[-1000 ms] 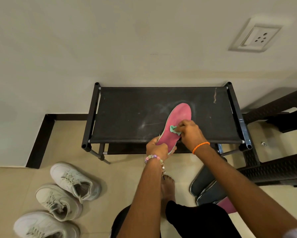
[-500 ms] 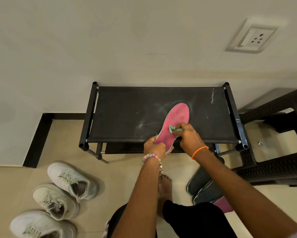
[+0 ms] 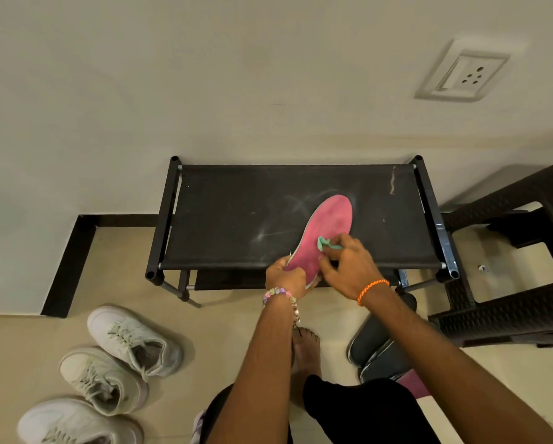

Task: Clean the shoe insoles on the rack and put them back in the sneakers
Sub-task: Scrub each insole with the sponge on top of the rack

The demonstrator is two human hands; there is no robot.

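Insole (image 3: 328, 229) heel pinched by left fingers (image 3: 280, 267).

Pink foam-like insole (image 3: 328, 232): matt, slightly fuzzy. Black fabric-topped metal-tube rack (image 3: 236, 225): matt cloth, dusty. Small green cloth (image 3: 326, 243): soft, crumpled.

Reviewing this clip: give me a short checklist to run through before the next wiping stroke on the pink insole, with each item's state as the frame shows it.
1. Left hand grips the heel end of the pink insole: ok.
2. Right hand pinches the green cloth: ok.
3. Cloth lies against the insole's upper face: ok.
4. Toe end rests over the black rack top, giving support: ok, though actual contact cannot be told.
5. White sneakers on the floor at left, ready to take the insole back: ok.
6. Insole already clean enough: cannot tell.
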